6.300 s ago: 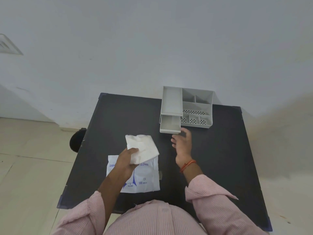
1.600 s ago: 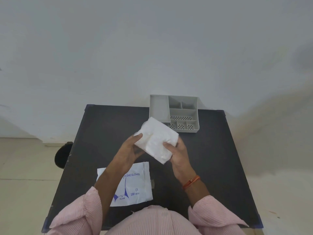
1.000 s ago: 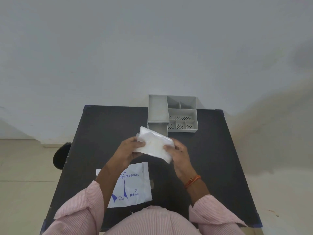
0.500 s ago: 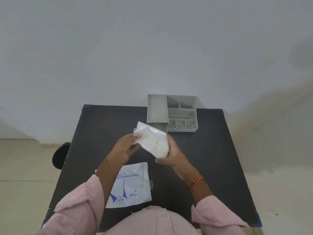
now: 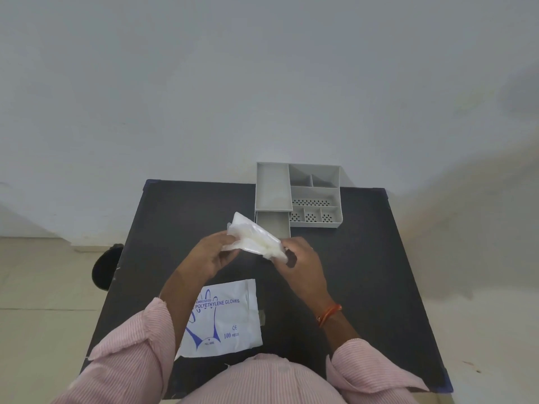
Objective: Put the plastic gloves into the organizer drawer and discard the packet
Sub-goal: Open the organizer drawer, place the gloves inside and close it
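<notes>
Currently the left hand [image 5: 214,253] and right hand [image 5: 303,262] each pinch one end of the plastic gloves [image 5: 254,239], held above the table [image 5: 364,272], just near of the open drawer [image 5: 272,225]. Compress the stack narrower than the drawer before lowering. The packet [image 5: 227,319] lies near-left.

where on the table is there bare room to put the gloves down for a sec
Bare table lies right of the right hand, below the organizer; also left of the left hand, above the packet. It is crowded at the open drawer, beside the gloves.
</notes>
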